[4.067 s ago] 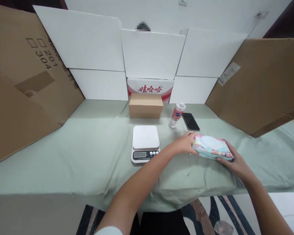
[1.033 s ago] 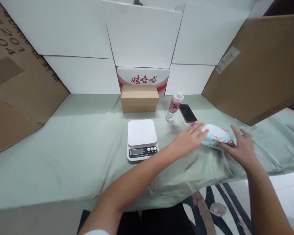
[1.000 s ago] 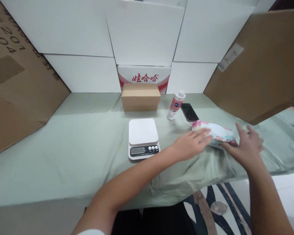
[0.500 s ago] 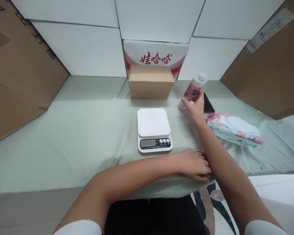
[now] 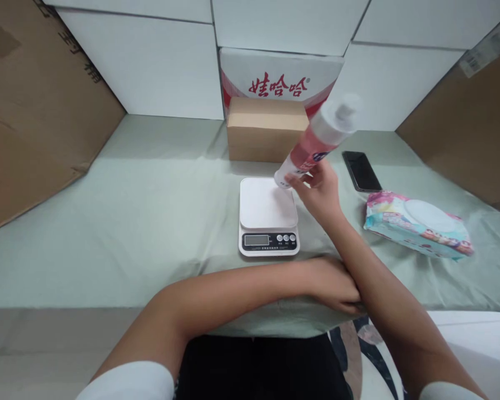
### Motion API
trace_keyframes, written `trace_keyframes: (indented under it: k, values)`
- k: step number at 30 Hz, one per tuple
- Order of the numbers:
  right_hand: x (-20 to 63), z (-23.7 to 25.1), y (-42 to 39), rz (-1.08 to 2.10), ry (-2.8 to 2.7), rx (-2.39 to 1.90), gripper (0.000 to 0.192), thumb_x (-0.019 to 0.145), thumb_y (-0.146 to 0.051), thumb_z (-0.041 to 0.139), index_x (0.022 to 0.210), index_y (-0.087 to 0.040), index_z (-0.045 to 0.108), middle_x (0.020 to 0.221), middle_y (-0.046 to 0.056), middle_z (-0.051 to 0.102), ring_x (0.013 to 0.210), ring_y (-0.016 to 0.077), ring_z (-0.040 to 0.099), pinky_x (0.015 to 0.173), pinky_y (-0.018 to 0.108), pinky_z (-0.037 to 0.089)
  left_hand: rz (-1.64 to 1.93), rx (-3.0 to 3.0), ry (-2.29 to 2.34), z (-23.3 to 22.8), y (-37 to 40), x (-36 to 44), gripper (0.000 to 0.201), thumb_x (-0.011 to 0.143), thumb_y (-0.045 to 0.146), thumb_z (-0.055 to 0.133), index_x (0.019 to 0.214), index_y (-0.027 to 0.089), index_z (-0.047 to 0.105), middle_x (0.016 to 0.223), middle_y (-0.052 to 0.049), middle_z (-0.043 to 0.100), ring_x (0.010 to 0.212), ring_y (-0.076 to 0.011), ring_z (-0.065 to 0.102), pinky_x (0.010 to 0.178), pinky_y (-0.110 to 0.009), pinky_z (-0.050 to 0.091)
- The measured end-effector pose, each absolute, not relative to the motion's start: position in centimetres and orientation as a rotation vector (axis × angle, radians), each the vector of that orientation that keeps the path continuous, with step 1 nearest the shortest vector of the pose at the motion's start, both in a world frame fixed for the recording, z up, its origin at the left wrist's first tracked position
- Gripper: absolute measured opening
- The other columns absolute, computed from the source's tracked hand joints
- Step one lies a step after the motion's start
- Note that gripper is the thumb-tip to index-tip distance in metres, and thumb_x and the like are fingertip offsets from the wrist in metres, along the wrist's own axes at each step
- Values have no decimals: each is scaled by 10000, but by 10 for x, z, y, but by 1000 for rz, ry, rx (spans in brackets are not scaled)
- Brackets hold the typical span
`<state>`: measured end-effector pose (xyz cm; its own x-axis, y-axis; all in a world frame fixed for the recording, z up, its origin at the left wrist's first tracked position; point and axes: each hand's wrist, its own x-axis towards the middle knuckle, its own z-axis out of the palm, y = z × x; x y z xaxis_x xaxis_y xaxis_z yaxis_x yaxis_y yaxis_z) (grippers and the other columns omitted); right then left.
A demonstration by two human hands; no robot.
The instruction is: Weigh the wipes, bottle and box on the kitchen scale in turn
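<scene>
My right hand [image 5: 320, 191] is closed around the lower part of a pink-and-white bottle [image 5: 310, 149] with a white cap. The bottle tilts, its cap end up and to the right and blurred, its base over the right back corner of a white digital kitchen scale [image 5: 268, 208]. Whether the base touches the scale cannot be made out. Nothing rests on the scale's platform, and its display looks blank. My left hand [image 5: 333, 282] lies loosely open, palm down, at the table's front edge beneath my right forearm, holding nothing visible; its fingers are partly hidden.
Behind the scale stands a brown cardboard box [image 5: 266, 136], in front of a white-and-red carton [image 5: 281, 69]. To the right lie a black phone [image 5: 361, 171] and a pack of wipes [image 5: 419, 225]. Large cardboard sheets [image 5: 37, 111] flank the cloth-covered table [image 5: 158, 222].
My right hand has lifted the bottle and carried it left towards the scale, uncovering the phone. My left hand has stayed at the table edge. The view has shifted slightly.
</scene>
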<state>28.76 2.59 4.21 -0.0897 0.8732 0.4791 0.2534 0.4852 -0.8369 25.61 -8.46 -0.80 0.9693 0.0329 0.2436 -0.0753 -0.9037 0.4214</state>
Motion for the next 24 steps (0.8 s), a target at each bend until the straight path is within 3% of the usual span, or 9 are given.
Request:
trace_keyframes:
  k: [5,12,17,19,21,24]
  values:
    - [273,37,10,825,-1751,-955,442,838,-548,829,1147,-280,661,1082,30,744,949,217,705,759,360,627,357,2581,-23,-7,-82,254,185,941,386,677,858,259,782,1020,-47,832,952,-247,736,839,-345,581]
    - [269,35,5,919,-1838,-983,474,837,-579,819,1159,-267,666,1100,40,762,956,224,707,739,356,606,382,2708,-124,-9,-83,255,272,1002,364,572,972,217,798,1112,-88,839,1046,-279,744,947,-383,570]
    - [280,36,9,849,-1855,-973,739,742,-676,864,1318,-282,624,1295,87,733,1098,271,702,759,370,598,392,2718,-99,-15,-84,257,298,1014,374,558,992,211,807,1089,-76,844,962,-254,757,810,-375,565]
    - [293,34,15,761,-1738,-968,770,791,-746,779,1389,-305,575,1327,99,719,1128,278,697,765,378,597,391,2739,-67,-16,-86,258,301,1014,386,571,920,226,808,973,-66,847,845,-241,752,704,-377,538]
    - [309,30,23,668,-1577,-1014,680,894,-780,620,1387,-315,557,1276,100,728,1068,257,704,745,373,588,406,2757,-44,-16,-87,258,308,1011,396,589,861,235,804,868,-60,835,766,-229,742,659,-377,518]
    - [329,19,37,596,-1399,-1122,558,956,-756,520,1249,-287,592,1079,70,733,874,200,690,657,323,543,442,2770,-47,-14,-87,258,282,1002,393,616,887,225,811,872,-63,838,793,-224,759,730,-380,547]
